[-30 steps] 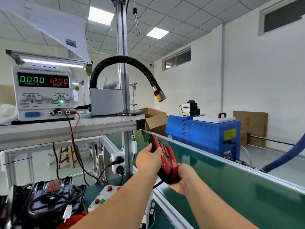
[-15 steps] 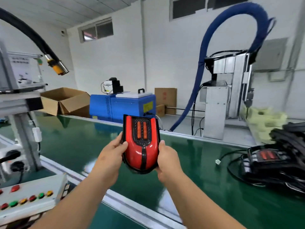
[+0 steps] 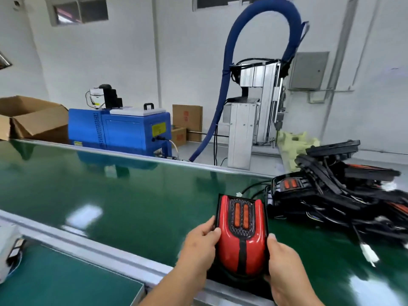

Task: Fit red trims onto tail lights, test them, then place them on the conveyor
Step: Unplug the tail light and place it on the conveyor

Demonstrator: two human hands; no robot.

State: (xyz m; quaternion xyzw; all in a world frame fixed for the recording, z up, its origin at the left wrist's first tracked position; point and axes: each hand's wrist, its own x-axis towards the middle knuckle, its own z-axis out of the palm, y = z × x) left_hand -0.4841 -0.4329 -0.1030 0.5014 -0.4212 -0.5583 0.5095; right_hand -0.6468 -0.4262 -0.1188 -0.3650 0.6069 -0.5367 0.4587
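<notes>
A tail light with a glossy red trim [image 3: 241, 237], black mesh centre and two orange lenses is held face up just over the near edge of the green conveyor belt [image 3: 136, 195]. My left hand [image 3: 199, 246] grips its left side and my right hand [image 3: 283, 263] grips its right side. Whether its underside touches the belt is hidden. Its white connector peeks out at the far end.
A heap of black tail lights with wires [image 3: 344, 191] lies on the belt to the right, one white plug [image 3: 369, 255] trailing near my right hand. Behind the belt stand a blue machine [image 3: 119, 131], cardboard boxes [image 3: 33, 118] and a blue hose [image 3: 260, 62].
My view has swung right and down along the belt. Both hands have carried the tail light lower and rightward, close to the heap of black tail lights.
</notes>
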